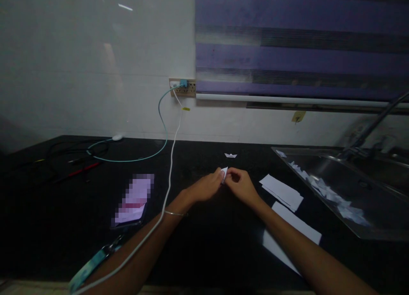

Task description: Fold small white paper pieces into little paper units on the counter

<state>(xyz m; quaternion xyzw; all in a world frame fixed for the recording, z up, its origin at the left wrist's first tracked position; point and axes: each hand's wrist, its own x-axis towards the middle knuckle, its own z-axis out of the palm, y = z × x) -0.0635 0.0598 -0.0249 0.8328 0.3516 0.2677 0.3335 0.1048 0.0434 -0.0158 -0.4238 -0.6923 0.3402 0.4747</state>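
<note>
Pinching a small folded paper (224, 172) between the fingertips of the left hand (207, 186) and the right hand (243, 185), both closing on it over the middle of the black tabletop (220, 248). Lying just beyond it, a tiny folded paper shape (230, 155). Resting to the right, white paper sheets (281, 192) beside a steel sink (354, 175) holding paper scraps (332, 197). Lying to the left, a phone (134, 201).
</note>
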